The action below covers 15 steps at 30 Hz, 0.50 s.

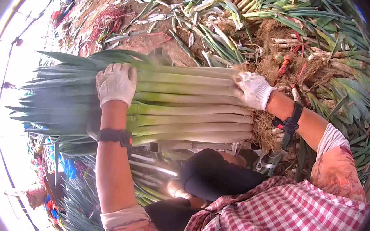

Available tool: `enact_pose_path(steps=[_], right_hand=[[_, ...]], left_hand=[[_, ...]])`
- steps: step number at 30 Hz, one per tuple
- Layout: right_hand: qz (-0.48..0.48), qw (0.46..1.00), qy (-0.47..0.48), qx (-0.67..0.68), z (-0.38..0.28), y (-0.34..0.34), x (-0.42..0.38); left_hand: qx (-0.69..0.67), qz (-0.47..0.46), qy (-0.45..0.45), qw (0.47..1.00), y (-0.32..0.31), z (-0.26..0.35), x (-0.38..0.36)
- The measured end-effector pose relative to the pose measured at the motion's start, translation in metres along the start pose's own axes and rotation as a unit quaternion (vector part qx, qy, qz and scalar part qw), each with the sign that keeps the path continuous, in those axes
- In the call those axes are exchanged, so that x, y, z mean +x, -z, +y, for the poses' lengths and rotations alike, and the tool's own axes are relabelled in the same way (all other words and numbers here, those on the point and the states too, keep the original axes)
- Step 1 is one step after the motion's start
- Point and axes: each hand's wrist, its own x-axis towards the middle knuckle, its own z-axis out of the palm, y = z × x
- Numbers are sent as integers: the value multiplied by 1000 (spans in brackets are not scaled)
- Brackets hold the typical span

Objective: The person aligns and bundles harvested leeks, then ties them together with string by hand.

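A broad row of leeks lies side by side in front of me, white stalks to the right and dark green leaves to the left. My left hand, in a white glove, has its fingers bent and closed on the leeks where the stalks turn into leaves. At the far right corner of the row, my gloved right hand is closed around the root end of the uppermost leeks. Stringy brown roots hang out below that hand. Parts of a metal frame show under the row.
Loose leeks with roots and soil are heaped at the right and top right. Red twine lies tangled on the littered ground at the top left. More leeks lie at the lower left, near a blue plastic piece.
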Motion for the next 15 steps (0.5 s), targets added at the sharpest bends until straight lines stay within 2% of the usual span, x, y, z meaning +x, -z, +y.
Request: enact_pose_path(steps=[2, 4, 9, 11, 13, 15], right_hand=[[18, 1000, 15, -17, -3, -4, 0], [39, 998, 29, -33, -10, -1, 3], [-5, 995, 99, 11, -50, 2, 45], [-38, 992, 85, 89, -87, 20, 67], [70, 987, 132, 58, -117, 14, 96], [81, 989, 114, 44, -138, 19, 96]], left_hand=[[1, -16, 9, 1000, 4, -2, 1], [-7, 22, 4, 1000, 1, -2, -1], [-30, 6, 7, 1000, 3, -2, 0], [-48, 8, -8, 999, 7, -3, -1], [-64, 11, -22, 998, 8, -9, -3], [-117, 100, -80, 985, 10, -14, -8]])
